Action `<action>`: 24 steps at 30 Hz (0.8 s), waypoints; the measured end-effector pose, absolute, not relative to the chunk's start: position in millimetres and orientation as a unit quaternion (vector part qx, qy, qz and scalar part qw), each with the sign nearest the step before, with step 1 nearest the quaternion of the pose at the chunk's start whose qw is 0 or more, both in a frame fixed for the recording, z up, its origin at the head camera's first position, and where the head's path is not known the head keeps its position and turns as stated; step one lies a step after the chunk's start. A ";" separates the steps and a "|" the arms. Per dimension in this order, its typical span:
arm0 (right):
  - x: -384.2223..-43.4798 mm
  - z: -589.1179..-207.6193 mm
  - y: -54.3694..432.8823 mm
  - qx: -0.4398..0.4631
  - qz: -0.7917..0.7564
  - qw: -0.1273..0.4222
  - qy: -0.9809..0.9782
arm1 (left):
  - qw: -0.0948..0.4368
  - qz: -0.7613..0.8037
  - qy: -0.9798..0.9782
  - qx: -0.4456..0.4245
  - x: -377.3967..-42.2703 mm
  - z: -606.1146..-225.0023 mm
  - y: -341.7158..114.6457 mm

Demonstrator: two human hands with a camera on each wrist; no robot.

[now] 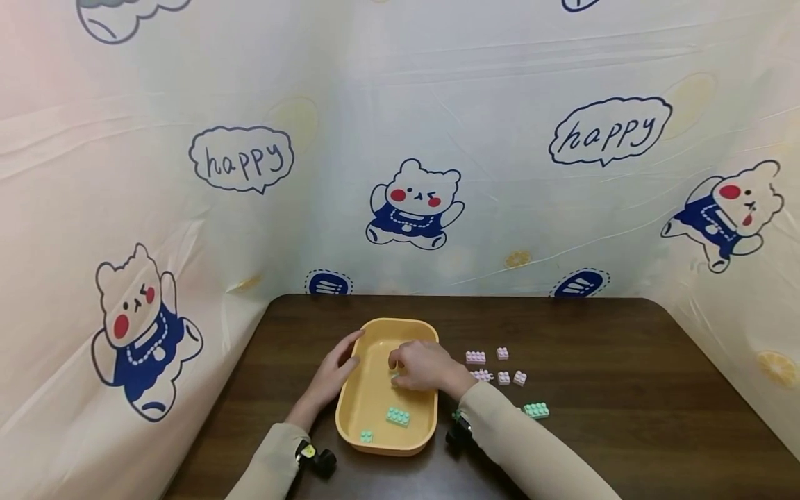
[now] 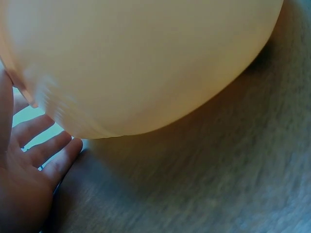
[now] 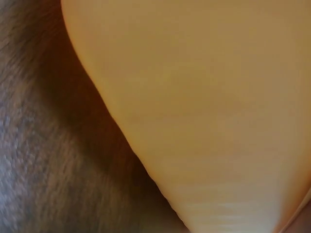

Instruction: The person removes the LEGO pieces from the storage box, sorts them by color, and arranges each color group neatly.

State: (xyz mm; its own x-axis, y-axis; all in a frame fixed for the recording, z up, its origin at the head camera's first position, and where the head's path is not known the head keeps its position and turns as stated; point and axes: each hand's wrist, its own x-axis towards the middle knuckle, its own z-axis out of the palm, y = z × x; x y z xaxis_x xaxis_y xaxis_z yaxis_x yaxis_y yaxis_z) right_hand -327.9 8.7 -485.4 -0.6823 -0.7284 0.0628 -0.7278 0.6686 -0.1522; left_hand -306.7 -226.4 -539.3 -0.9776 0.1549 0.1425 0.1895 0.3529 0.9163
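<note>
A yellow tray (image 1: 350,410) lies lengthwise on the table. My left hand (image 1: 333,375) holds its left side, thumb at the rim and fingers against the outer wall; the left wrist view shows these fingers (image 2: 60,158) spread along the wall. Reaching over the right rim, my right hand (image 1: 425,364) is inside the tray with curled fingers, pinching a small green toy brick (image 1: 394,377) that they mostly hide. Nearer the front of the tray lie a larger green brick (image 1: 397,417) and a small green brick (image 1: 366,436). The right wrist view shows the tray's outer wall (image 3: 194,107), not the hand.
Several pink bricks (image 1: 476,357) lie on the brown table (image 1: 594,361) right of the tray. Another green brick (image 1: 536,410) sits beyond the right sleeve (image 1: 525,437), which partly covers that area. A patterned curtain (image 1: 500,139) hangs behind the table.
</note>
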 end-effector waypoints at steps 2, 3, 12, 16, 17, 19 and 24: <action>-328.1 -485.3 8.0 -0.397 -0.076 0.000 0.915 | 0.018 -0.560 -0.822 -0.104 -307.1 -539.8 -226.8; -328.3 -485.3 7.7 -0.396 -0.073 0.000 0.915 | 0.017 -0.561 -0.821 -0.102 -307.2 -539.7 -226.8; -329.9 -486.4 6.9 -0.403 -0.043 0.007 0.914 | 0.012 -0.558 -0.823 -0.105 -308.8 -539.2 -228.7; -330.0 -486.1 7.1 -0.407 -0.045 0.009 0.912 | 0.018 -0.554 -0.826 -0.102 -308.4 -539.0 -227.5; -330.0 -485.9 7.4 -0.408 -0.051 0.010 0.912 | 0.020 -0.555 -0.826 -0.101 -308.1 -538.8 -227.0; -330.4 -485.6 8.3 -0.410 -0.066 0.008 0.910 | 0.023 -0.558 -0.823 -0.099 -307.7 -539.0 -226.3; -331.2 -480.4 15.2 -0.415 -0.111 -0.001 0.903 | 0.025 -0.555 -0.825 -0.102 -305.9 -539.0 -225.9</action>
State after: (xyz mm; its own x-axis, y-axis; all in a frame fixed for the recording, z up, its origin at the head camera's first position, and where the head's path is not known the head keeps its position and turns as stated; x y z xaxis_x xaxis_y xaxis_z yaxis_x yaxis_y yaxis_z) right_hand -331.2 15.2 -480.4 -0.6561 -0.7488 0.0944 -0.7494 0.6316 -0.1986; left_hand -305.9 -225.9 -539.0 -0.9779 0.1409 0.1543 0.1961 0.3640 0.9105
